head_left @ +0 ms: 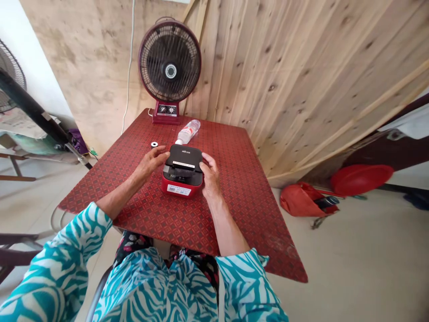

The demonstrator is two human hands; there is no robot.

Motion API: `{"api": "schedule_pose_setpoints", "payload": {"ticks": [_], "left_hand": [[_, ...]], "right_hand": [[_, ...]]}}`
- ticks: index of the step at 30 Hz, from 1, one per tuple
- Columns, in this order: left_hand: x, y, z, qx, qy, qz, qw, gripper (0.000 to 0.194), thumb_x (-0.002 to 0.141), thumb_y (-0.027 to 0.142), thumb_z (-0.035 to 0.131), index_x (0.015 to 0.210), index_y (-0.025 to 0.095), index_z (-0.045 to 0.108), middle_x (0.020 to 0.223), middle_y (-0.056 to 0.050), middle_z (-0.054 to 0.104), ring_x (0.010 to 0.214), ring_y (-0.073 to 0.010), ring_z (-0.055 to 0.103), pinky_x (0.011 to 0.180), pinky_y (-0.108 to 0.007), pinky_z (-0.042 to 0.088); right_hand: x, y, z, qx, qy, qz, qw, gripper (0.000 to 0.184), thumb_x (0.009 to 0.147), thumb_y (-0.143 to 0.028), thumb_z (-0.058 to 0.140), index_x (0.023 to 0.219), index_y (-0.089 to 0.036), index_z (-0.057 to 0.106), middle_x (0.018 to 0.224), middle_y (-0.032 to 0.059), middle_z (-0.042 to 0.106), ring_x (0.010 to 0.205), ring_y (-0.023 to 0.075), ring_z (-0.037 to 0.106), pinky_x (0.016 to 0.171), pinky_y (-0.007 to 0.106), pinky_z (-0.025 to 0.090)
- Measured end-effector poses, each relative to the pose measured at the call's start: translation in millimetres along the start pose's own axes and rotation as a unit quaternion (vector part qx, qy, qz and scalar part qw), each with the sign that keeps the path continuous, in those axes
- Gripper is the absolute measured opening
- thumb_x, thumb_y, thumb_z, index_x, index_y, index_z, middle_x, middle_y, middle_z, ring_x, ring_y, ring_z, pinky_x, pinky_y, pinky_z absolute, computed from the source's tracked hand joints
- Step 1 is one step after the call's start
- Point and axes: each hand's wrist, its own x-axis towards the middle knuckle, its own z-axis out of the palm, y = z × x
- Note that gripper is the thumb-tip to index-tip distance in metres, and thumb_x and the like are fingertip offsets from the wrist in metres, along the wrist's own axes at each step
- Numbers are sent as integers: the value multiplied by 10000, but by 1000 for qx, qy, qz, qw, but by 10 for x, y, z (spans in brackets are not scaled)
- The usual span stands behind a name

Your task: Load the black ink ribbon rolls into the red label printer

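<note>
A small receipt printer [182, 177] with a red base and a black lid [186, 156] sits on the table, a white label on its near side. The lid looks raised, with a dark gap showing below its near edge. My right hand [211, 175] grips the lid's right edge, thumb on top and fingers along the side. At the left edge, my left hand [152, 162] touches the lid with its fingers stretched out. Just behind that hand stands a small white paper roll [154, 145]. A clear plastic bottle [188, 131] lies on its side behind the printer.
The red patterned table [248, 210] stands against a wooden wall [268, 80]. A dark red fan [170, 67] is at its back edge. To the right, a red bag [300, 199] and a red basin [362, 179] are near the floor. A black pole [36, 107] slants at left.
</note>
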Motion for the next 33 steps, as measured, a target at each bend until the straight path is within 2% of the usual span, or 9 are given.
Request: {"api": "schedule_pose_setpoints", "payload": {"ticks": [3,7,10,13,17,21,24,28,33], "left_hand": [[59,-36,57,-108,3,-78,991,660,669,394,771,1262,175,579,1121,-97,702,933,-217,681,793,-341,523],[59,-35,101,-202,-29,-117,972,644,592,272,789,1205,174,615,1000,-51,719,834,-178,685,767,-312,524],[41,-78,154,-241,-33,-110,964,660,581,232,771,1218,175,610,1028,-49,719,848,-174,680,772,-301,526],[-15,-167,208,-261,-23,-89,961,708,647,302,760,1318,200,557,1112,-56,715,888,-183,679,772,-299,526],[-82,-277,191,-270,-76,-65,958,728,730,394,707,1410,226,510,1209,-83,702,1002,-239,677,838,-344,524],[-67,-317,109,-252,-129,-46,958,813,658,281,683,1447,266,487,1307,-79,665,1105,-271,657,937,-388,504],[-41,-323,80,-231,-139,-37,962,809,636,230,640,1432,284,503,1339,-67,650,1169,-281,634,971,-405,499],[-39,-326,87,-233,-135,-40,962,815,627,208,622,1431,270,499,1348,-70,645,1146,-280,647,952,-404,513],[-58,-326,104,-254,-137,-38,957,825,621,203,639,1431,267,497,1349,-76,646,1125,-272,658,926,-378,524]], "right_hand": [[-14,13,-14,-8,-8,5,1000,485,752,-418,618,1200,-236,579,1254,82,676,1129,211,641,997,412,519],[-52,-7,-15,-3,-5,-1,1000,491,760,-406,620,1223,-250,567,1258,73,677,1145,213,641,1002,415,521],[-91,-43,-4,8,-3,5,1000,503,747,-358,631,1234,-260,554,1279,67,666,1168,213,634,1040,428,506],[-118,-18,0,-2,-1,-6,1000,481,785,-374,606,1248,-258,549,1312,72,646,1203,210,619,1068,429,486],[-111,166,-25,-47,28,-40,998,468,876,-464,482,1289,-256,547,1334,77,625,1187,210,622,1014,414,512],[-81,392,-76,-111,52,-106,987,489,915,-497,408,1324,-266,540,1358,68,602,1228,213,591,1020,397,500],[-71,482,-101,-118,64,-116,984,494,918,-496,400,1337,-265,527,1352,68,608,1239,218,585,1053,415,478],[-89,444,-78,-130,54,-104,985,477,929,-496,367,1288,-252,563,1309,74,638,1213,224,601,1029,420,489],[-135,318,-6,-130,88,-82,984,460,918,-498,372,1231,-238,588,1276,87,649,1184,222,606,1013,409,492]]}}
